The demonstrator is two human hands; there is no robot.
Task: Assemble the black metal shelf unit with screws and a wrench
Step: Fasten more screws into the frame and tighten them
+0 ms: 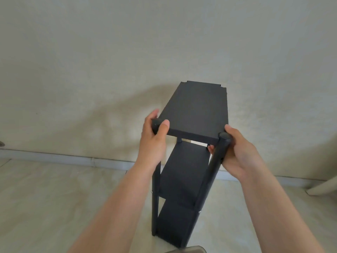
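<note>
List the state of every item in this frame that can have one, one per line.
Black metal shelf unit: standing upright on the floor, three shelves fitted between posts.
Top black shelf panel: in place, level with the post tops.
Left hand: gripping the near left post top.
Right hand: gripping the near right post.

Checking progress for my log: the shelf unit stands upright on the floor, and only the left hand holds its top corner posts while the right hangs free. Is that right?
Not quite. The head view shows both hands holding: the left hand grips the near left post at the top, and the right hand grips the near right post. The shelf unit does stand upright on the floor.
</note>
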